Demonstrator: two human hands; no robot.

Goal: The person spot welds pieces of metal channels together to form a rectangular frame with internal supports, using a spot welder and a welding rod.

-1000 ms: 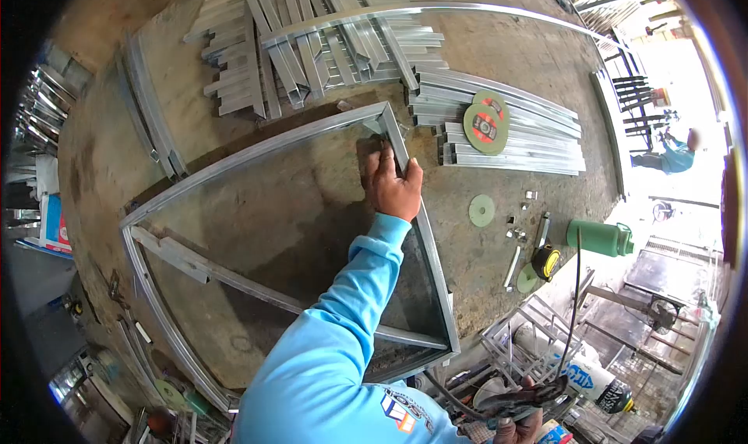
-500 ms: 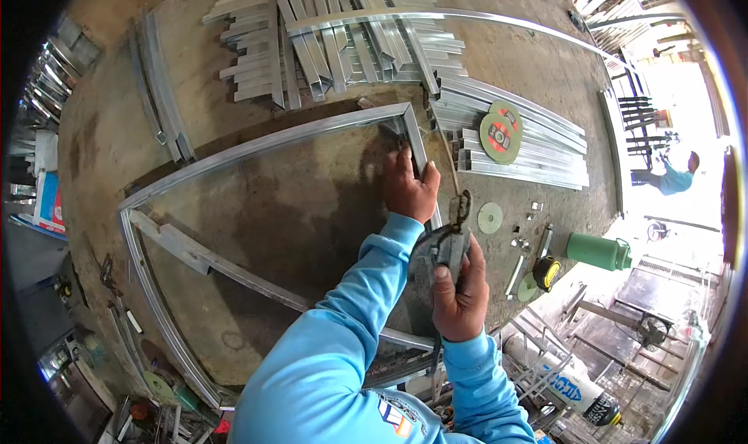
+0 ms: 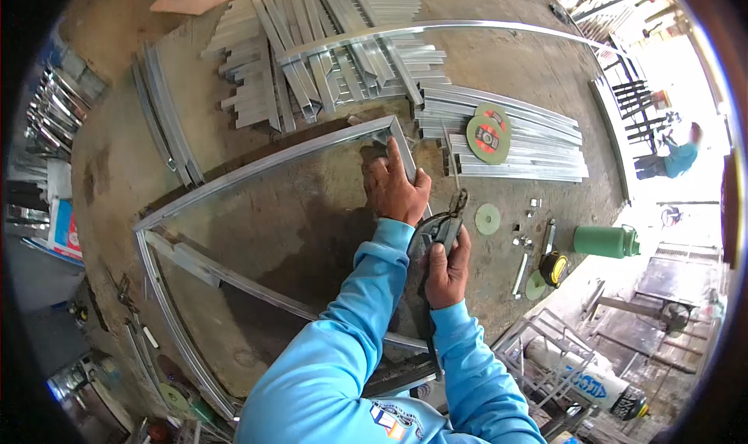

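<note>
My left hand (image 3: 397,191) is at the corner of a silver metal frame (image 3: 265,167) lying on the worktable. Its index finger is stretched out against the inside of the corner, the thumb stands apart, and the other fingers are partly curled. Nothing shows in its grasp. Close beside it, my right hand (image 3: 449,271) is closed around a worn electrode holder (image 3: 450,224). A thin welding rod (image 3: 453,159) sticks up from its jaws, pointing past the frame's right side. A dark grey curved piece beside the holder is partly hidden by my left sleeve.
Square metal tubes (image 3: 514,136) lie right of the frame, with cutting discs (image 3: 488,136) on them. More tubes (image 3: 335,54) are piled at the back. A tape measure (image 3: 554,269) and green bottle (image 3: 604,241) stand near the right edge. A person (image 3: 676,155) is beyond.
My left index finger has straightened along the frame corner. My right hand and the electrode holder have shifted slightly left. The view has moved a little.
</note>
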